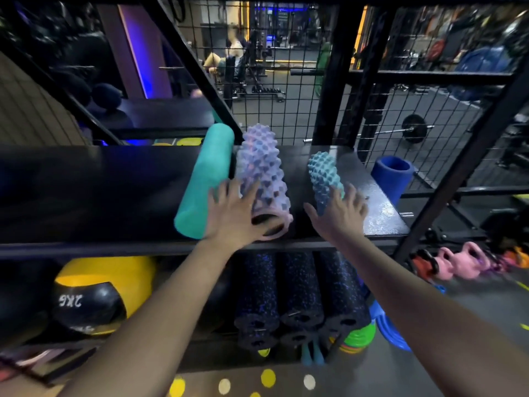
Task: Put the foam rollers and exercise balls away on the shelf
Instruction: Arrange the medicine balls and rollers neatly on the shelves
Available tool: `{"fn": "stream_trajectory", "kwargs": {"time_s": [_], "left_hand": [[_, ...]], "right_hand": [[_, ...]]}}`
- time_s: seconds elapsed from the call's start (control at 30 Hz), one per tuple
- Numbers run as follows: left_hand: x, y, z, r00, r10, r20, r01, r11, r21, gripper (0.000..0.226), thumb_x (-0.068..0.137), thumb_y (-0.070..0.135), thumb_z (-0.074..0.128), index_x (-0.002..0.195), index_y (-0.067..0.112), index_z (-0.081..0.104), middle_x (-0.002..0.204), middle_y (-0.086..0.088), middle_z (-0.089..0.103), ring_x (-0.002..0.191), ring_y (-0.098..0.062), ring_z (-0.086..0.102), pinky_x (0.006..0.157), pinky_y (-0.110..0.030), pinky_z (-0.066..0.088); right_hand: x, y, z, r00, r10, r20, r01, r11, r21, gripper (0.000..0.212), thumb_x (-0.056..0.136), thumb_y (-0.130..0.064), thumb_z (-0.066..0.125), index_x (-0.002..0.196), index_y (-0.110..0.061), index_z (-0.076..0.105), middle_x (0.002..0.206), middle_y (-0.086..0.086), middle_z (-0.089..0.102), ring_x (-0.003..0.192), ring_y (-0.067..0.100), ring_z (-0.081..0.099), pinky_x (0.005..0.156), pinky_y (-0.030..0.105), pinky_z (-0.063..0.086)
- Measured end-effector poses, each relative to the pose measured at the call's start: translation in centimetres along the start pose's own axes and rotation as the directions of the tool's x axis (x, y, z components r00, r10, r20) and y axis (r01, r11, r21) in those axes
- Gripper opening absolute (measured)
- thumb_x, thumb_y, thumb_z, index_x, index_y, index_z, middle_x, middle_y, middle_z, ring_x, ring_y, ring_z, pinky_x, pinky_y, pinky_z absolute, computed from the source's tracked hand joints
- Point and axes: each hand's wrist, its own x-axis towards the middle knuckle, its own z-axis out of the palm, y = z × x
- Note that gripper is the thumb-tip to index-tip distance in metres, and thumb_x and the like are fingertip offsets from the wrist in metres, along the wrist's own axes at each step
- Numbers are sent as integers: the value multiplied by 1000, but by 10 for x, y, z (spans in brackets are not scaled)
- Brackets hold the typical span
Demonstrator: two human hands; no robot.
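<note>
Left hand [237,213]: fingers spread flat, palm on the near end of the purple spiky roller [263,170], outer fingers touching the smooth teal roller [203,181] just beside it. Right hand [340,213]: fingers splayed, resting on the blue spiky roller [325,173], no grip. All three lie on the top shelf [86,196]. Below: black speckled rollers [300,290], yellow ball [114,270].

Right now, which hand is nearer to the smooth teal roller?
Left. The left hand is spread on the purple spiky roller beside the teal roller; the right hand is farther right, at the blue spiky roller.
</note>
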Motion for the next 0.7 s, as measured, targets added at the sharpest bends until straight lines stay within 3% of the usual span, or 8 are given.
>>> {"fn": "stream_trajectory", "kwargs": {"time_s": [0.1, 0.17, 0.27, 0.4, 0.47, 0.53, 0.6, 0.7], "left_hand": [[-5, -46, -8, 963, -229, -141, 231, 973, -3, 74, 90, 76, 32, 147, 33, 48, 145, -16, 47, 135, -42, 40, 115, -67, 24], [-8, -75, -4, 877, -453, 160, 466, 883, -53, 78, 89, 79, 35, 156, 39, 31, 159, -17, 32, 143, -47, 32, 116, -67, 23], [-12, -92, -3, 764, -461, 451, 617, 727, -302, 109, 70, 89, 59, 159, 47, 12, 149, -20, 46, 133, -42, 51, 110, -46, 43], [-19, -80, -17, 794, -577, 193, 581, 625, -521, 90, 73, 59, 78, 151, 43, 37, 128, -20, 56, 116, -43, 61, 100, -40, 47], [-12, -71, -38, 748, -659, 73, 561, 569, -601, 77, 74, 55, 77, 144, 42, 47, 123, -19, 59, 113, -42, 61, 98, -41, 48], [0, -55, -58, 759, -651, -28, 496, 604, -624, 75, 71, 59, 75, 141, 44, 50, 119, -16, 58, 108, -41, 62, 94, -42, 49], [10, -28, -71, 792, -587, -168, 366, 677, -638, 81, 64, 66, 71, 140, 43, 52, 116, -14, 54, 101, -39, 62, 88, -41, 51], [19, 29, -76, 856, -432, -284, 190, 774, -604, 86, 64, 66, 73, 143, 41, 50, 120, -10, 48, 100, -25, 54, 74, -29, 43]], "right_hand": [[-2, -33, -1, 984, -181, -4, 179, 974, 135, 61, 98, -66, 43, 138, -22, 54, 150, 11, 44, 139, 36, 36, 115, 48, 29], [-7, -51, 0, 959, -266, 99, 221, 918, 330, 56, 94, -70, 39, 124, -28, 60, 128, 7, 61, 120, 32, 56, 102, 45, 46], [-20, -62, 3, 930, -316, 189, 212, 879, 428, 46, 88, -79, 40, 109, -40, 52, 105, 0, 63, 100, 26, 61, 86, 43, 50], [-18, -59, -3, 926, -341, 164, 252, 879, 404, 71, 92, -79, 30, 142, -35, 55, 135, -2, 64, 129, 22, 55, 105, 43, 43], [-7, -45, -10, 951, -306, 38, 294, 936, 195, 70, 92, -75, 36, 145, -33, 53, 146, -2, 57, 138, 24, 47, 114, 45, 35], [4, -17, -14, 991, -133, 22, 133, 991, 2, 71, 89, -71, 53, 147, -31, 43, 154, 6, 44, 143, 33, 37, 116, 51, 30], [9, 16, -15, 986, 73, 148, -69, 997, -30, 81, 79, -75, 61, 144, -31, 40, 148, 13, 45, 136, 41, 42, 113, 56, 37], [6, 48, -15, 961, 151, 232, -213, 939, 271, 78, 71, -73, 62, 131, -24, 49, 116, 11, 68, 100, 32, 66, 87, 46, 58]]}}
